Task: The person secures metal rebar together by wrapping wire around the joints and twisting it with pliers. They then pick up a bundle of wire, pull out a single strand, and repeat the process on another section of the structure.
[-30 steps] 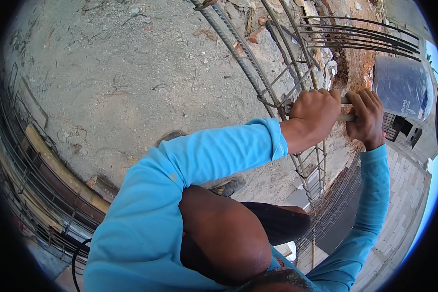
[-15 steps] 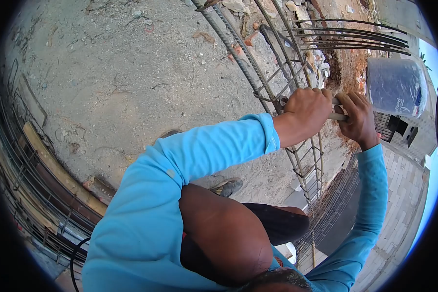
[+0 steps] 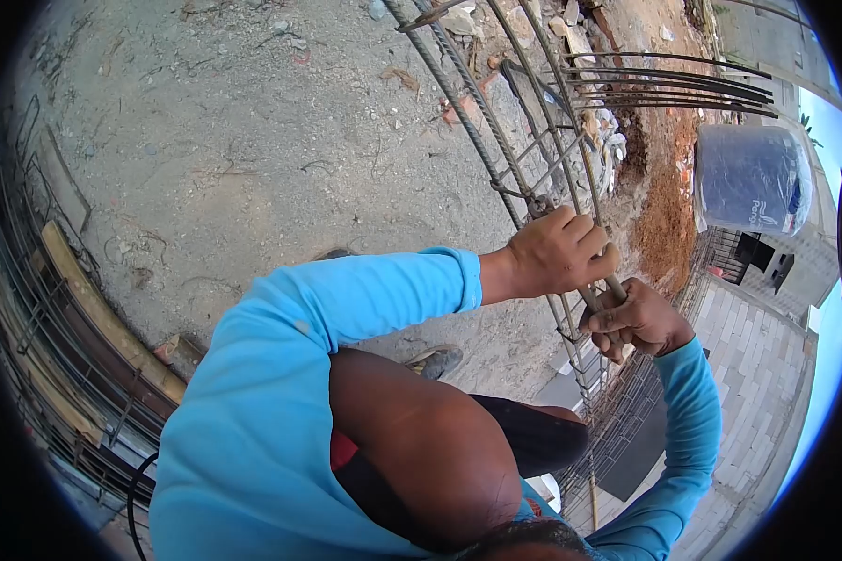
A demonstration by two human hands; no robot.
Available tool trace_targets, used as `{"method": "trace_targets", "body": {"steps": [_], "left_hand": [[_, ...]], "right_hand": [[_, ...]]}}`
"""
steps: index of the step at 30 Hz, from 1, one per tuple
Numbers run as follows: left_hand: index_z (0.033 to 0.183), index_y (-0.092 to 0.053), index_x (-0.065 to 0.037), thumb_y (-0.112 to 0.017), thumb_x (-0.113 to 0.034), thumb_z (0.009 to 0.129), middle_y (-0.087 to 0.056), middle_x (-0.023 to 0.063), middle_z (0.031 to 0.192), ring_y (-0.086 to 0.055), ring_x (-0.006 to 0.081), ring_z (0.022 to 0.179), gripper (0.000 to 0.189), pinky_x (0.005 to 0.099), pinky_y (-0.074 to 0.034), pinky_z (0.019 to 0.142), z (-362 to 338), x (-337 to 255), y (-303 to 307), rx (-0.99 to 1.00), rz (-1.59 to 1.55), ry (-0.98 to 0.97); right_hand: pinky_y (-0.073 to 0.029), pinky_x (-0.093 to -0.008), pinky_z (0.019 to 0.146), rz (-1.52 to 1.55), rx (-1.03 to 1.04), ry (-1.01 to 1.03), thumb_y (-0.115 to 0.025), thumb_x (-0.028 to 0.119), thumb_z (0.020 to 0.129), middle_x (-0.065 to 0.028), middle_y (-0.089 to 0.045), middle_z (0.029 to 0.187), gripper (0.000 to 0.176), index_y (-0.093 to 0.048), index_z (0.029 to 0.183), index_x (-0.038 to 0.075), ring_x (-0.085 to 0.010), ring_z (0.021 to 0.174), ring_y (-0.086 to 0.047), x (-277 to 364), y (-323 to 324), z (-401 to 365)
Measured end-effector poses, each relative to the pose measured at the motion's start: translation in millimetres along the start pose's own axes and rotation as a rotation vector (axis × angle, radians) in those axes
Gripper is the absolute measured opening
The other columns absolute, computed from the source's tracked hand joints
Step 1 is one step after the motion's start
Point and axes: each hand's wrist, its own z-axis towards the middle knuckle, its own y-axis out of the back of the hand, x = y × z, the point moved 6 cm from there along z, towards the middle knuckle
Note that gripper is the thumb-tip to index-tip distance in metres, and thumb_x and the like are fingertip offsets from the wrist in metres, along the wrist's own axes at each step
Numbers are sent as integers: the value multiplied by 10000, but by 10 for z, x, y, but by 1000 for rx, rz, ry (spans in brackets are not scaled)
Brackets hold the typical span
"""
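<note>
My left hand (image 3: 557, 252) is closed around the grey handles of what looks like a pair of pincers (image 3: 613, 286), the back of the hand toward me. From the other side my right hand (image 3: 638, 323) grips the handle ends, its thumb on top. The pincers' head lies against a tie point (image 3: 539, 206) on a rebar cage (image 3: 482, 126), where a bar and a stirrup cross. My left hand covers most of the tool, so its jaws cannot be made out. The cage's long ribbed bars run past both hands.
Bare rubbly ground (image 3: 225, 159) lies on the left of the view. Stacked rebar and boards (image 3: 112, 318) fill the left edge. Bar ends (image 3: 674, 89) stick out above a clear-wrapped blue container (image 3: 753, 178). My bent knee (image 3: 421, 449) is close below my arms.
Both hands have swung downward and somewhat left in the view, turning the pincers' handles from level to slanting down. The right hand has rotated, its thumb now showing.
</note>
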Motion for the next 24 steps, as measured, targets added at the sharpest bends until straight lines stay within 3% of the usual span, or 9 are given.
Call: {"method": "trace_targets", "body": {"steps": [2,6,8,9,13,16,19,21,24], "left_hand": [[993,-600,-101,-590,-203,857,-559,39,784,-569,188,714,170,331,-415,633,29,72,-2,-38,5,-61],[850,-605,-101,-596,-209,845,-556,29,658,-571,191,585,109,336,-404,545,88,85,-97,2,-9,-80],[858,-614,-97,-597,-214,851,-579,37,673,-584,206,588,118,347,-419,551,226,111,-216,137,-74,33],[866,-622,-94,-598,-219,856,-601,46,689,-597,220,591,127,358,-434,556,254,149,-291,275,-144,145],[989,-636,-75,-574,-214,895,-645,48,747,-646,242,684,178,367,-479,674,246,158,-271,652,-324,226],[1192,-607,-54,-549,-216,931,-654,82,905,-641,253,872,313,394,-477,831,196,28,-39,320,-111,153],[1399,-499,-62,-549,-239,935,-553,135,1114,-527,274,1040,499,426,-435,891,110,-128,145,-27,46,21],[1334,-544,-68,-552,-237,925,-571,115,1053,-548,260,991,443,404,-449,848,67,-129,113,-94,67,8],[1171,-618,-77,-562,-235,902,-592,71,901,-582,229,853,317,367,-472,739,82,-90,69,-99,17,-35]], "right_hand": [[-524,-298,455,124,88,-25,-769,106,843,-111,-660,662,236,-660,913,-92,-185,480,-619,-103,-75,29],[-529,-355,560,-316,-237,187,-816,183,796,-136,-664,756,360,-618,990,-45,-218,610,-649,-93,-29,-53],[-505,-421,688,-1129,-1041,757,-828,201,743,-126,-626,829,489,-587,1103,-27,-284,760,-629,168,-139,-375],[-469,-461,756,-1304,-1213,718,-809,171,721,-140,-592,882,540,-557,1167,2,-342,861,-593,210,-227,-411],[-477,-455,660,-1155,-1170,678,-739,92,776,-167,-654,830,303,-601,1038,28,-377,747,-628,-10,80,-181],[-471,-445,589,-971,-924,564,-711,75,809,-187,-671,748,145,-636,914,9,-401,633,-623,116,32,-264],[-447,-366,527,-675,-661,369,-729,95,835,-134,-661,649,131,-665,837,-19,-275,549,-630,87,140,-210],[-401,-287,447,-365,-364,77,-755,137,861,-69,-634,613,202,-673,821,-43,-134,481,-575,77,68,-216],[-392,-269,411,66,-77,-1,-775,165,855,-86,-635,611,246,-665,800,-49,-132,443,-556,-71,-19,-162]]}}
